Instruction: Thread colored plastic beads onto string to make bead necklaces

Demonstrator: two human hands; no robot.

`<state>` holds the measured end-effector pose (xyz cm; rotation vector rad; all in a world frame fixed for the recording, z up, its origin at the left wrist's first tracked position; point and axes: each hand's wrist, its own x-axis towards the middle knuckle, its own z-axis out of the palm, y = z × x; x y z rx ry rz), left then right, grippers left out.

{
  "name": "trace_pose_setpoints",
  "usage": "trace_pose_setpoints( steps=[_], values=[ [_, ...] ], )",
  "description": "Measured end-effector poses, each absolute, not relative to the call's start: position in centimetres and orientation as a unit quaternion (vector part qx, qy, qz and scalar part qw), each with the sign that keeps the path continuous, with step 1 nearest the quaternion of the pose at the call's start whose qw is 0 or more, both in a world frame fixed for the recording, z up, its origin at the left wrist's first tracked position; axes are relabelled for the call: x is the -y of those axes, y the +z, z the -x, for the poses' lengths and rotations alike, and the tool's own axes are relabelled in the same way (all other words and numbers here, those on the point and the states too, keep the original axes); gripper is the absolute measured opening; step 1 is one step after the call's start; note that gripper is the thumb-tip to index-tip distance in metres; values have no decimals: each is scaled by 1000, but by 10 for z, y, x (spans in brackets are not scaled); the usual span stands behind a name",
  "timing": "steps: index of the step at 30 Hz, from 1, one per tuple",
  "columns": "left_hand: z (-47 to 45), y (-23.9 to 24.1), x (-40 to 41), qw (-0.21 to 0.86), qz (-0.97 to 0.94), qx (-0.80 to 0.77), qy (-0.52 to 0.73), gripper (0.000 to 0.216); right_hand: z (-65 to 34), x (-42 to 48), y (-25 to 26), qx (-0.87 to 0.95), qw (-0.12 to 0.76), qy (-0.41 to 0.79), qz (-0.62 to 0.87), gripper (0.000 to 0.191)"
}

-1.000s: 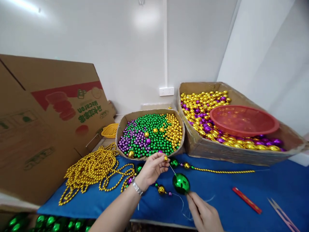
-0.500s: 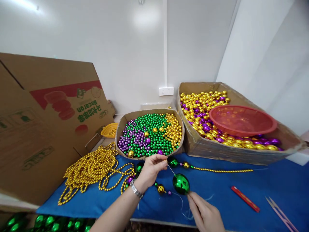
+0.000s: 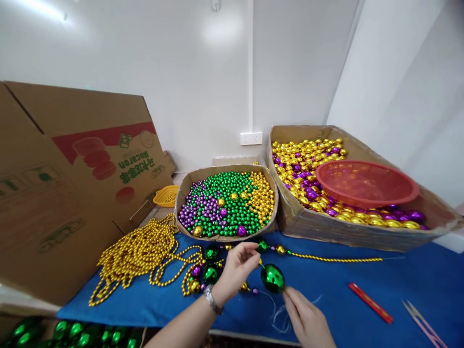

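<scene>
A large shiny green bead (image 3: 273, 278) hangs between my two hands above the blue cloth. My left hand (image 3: 239, 270), with a watch at the wrist, is closed in a pinch at the bead's upper left, a small gold bead (image 3: 260, 261) at its fingertips. My right hand (image 3: 308, 316) pinches the lower right end of the green bead, where the thread comes out; its fingertips partly hide that spot. Under my left hand lies a strung garland of green, purple and gold beads (image 3: 211, 273). Loose clear thread (image 3: 281, 319) lies below the green bead.
Behind my hands stands a carton of small mixed beads (image 3: 177, 212); a larger carton (image 3: 326, 227) with a red basin (image 3: 366, 183) is at right. Gold bead strands (image 3: 141, 251) lie left. A red narrow case (image 3: 370, 303) and pink tweezers (image 3: 424, 324) lie right.
My left hand has moved down and right, closer to the large green bead. The small gold bead now sits near it, where bare thread showed before. My right hand keeps its pinch.
</scene>
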<state>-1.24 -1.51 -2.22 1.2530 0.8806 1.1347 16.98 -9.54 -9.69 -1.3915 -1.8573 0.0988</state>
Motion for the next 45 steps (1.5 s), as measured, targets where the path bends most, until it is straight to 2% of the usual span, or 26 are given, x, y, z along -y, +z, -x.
trace_pose_setpoints(
  steps=[3, 6, 9, 12, 18, 22, 25, 29, 32, 36, 38, 41, 43, 45],
  values=[
    [1, -48, 21, 611, -497, -397, 471, 28, -172, 91, -121, 721, 392, 70, 568, 36],
    [-6, -65, 22, 642, -456, -409, 461, 28, -179, 90, -141, 715, 349, 123, 593, 34],
    [-6, -63, 18, 592, -504, -426, 462, 25, -190, 90, -142, 715, 296, 111, 624, 37],
    [-2, -42, 14, 517, -592, -416, 456, 19, -195, 86, -118, 707, 300, 65, 637, 40],
    [-9, 3, 15, 444, -691, -346, 453, 11, -169, 64, -48, 732, 403, 53, 547, 35],
    [-13, 11, 20, 392, -716, -332, 474, 9, -159, 54, -47, 741, 375, 4, 557, 31],
    [-8, 17, 19, 410, -674, -353, 502, 11, -167, 52, -62, 751, 331, 7, 571, 28],
    [-1, 28, 12, 494, -592, -353, 529, 17, -179, 54, -63, 741, 328, 26, 585, 30],
    [-2, 30, 9, 550, -534, -343, 544, 21, -175, 57, -47, 741, 370, 121, 548, 33],
    [4, 26, -2, 560, -527, -341, 540, 23, -166, 64, -31, 722, 405, 246, 504, 31],
    [13, 23, -17, 531, -571, -354, 515, 26, -165, 67, -33, 709, 415, 268, 503, 33],
    [30, 17, -47, 400, -669, -413, 471, 29, -166, 68, -41, 677, 433, 285, 523, 36],
    [36, 10, -66, 323, -712, -449, 432, 23, -166, 68, -45, 656, 437, 295, 540, 38],
    [37, 2, -79, 313, -727, -462, 401, 16, -165, 69, -47, 652, 434, 296, 547, 39]
  ],
)
